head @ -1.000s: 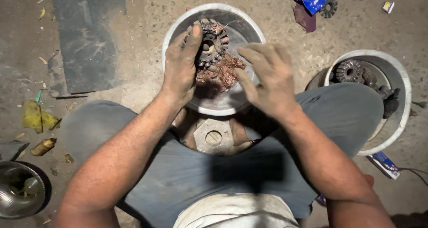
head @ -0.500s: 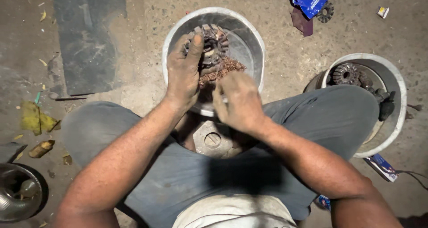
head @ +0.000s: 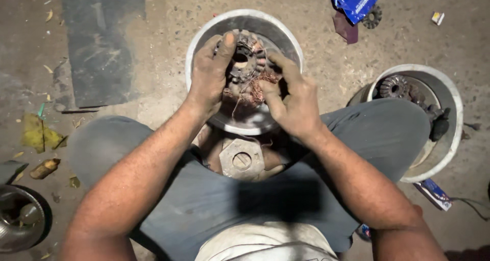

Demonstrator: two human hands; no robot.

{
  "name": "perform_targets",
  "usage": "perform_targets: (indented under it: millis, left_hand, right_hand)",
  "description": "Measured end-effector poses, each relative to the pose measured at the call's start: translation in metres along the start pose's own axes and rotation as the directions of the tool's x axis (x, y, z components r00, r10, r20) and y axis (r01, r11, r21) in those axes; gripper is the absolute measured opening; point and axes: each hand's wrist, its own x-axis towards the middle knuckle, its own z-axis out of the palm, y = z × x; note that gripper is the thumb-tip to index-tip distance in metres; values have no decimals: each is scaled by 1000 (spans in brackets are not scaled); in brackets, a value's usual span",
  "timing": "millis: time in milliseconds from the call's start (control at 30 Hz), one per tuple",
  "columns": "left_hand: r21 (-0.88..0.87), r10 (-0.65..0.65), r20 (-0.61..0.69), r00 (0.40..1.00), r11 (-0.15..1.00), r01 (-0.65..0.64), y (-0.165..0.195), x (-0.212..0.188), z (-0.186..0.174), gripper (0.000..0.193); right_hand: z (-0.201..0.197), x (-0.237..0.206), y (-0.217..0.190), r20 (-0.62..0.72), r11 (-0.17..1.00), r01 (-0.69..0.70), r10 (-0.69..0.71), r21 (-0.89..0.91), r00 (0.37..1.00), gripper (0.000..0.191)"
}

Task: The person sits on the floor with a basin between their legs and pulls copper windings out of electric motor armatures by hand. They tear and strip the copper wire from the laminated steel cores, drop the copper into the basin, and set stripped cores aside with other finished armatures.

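Over the round metal pan (head: 204,36) on the floor (head: 326,62), between the knees, I am holding a stator (head: 245,67): my left hand (head: 212,75) is gripping its left rim, and my right hand (head: 293,100) is pinching the copper winding (head: 255,90) at its lower right. The thin wire could be cutting my fingers or snapping if I am tugging hard; the grimy core could be slipping into the pan. The stator is looking toothed, dark and greasy, with frayed reddish copper spilling out.

left hand (head: 210,77): grip closed, fingers up | right hand (head: 293,100): fingers curled inward
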Motion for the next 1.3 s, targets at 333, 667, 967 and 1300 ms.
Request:
perform_targets:
  millis: [333,667,967,1300]
  left_hand:
    - [24,-54,23,998,998,54,-5,9,4,70]
    - [119,40,-26,999,992,-36,5,10,-5,65]
    - [278,254,-89,963,935,-221,27,11,-15,50]
    - [-48,57,-83,995,997,-61,9,2,-2,51]
  right_hand:
    - [-8,-11,45,121,993,-98,105,-60,987,15]
    - [-20,-3,45,105,970,-226,235,-89,966,14]
    - [-50,-1,56,94,977,-206,211,-62,973,15]
    - [-19,-10,37,19,886,127,-132,-447,991,29]
